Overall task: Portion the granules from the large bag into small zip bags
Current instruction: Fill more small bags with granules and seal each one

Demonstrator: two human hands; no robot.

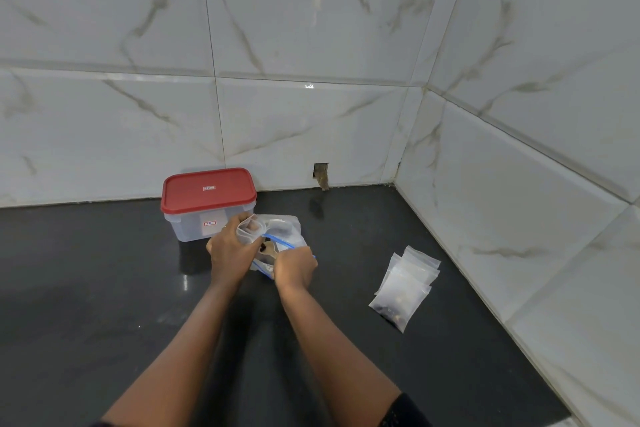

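A dark, glossy countertop (104,288) runs into a corner of white marble-patterned wall tiles (311,28), with a small rough hole (321,175) cut in the back wall just above the counter. Against that wall stands a clear plastic container (207,218) with a red lid (207,189) on it. Just in front of it, at the middle of the counter, the person's left hand (230,250) grips a small zip bag (251,227), fingers curled round its mouth and holding it up. Beside it lies the large bag (287,236), clear with a blue zip strip, its mouth open toward the hands. The right hand (294,267) sits at that mouth, fingers closed round what looks like the handle of a pale scoop (268,253), whose tip carries something dark near the small bag. Well apart to the right lies an overlapping pile of small zip bags (405,284); the nearest one shows dark granules (393,314) gathered at its lower end.
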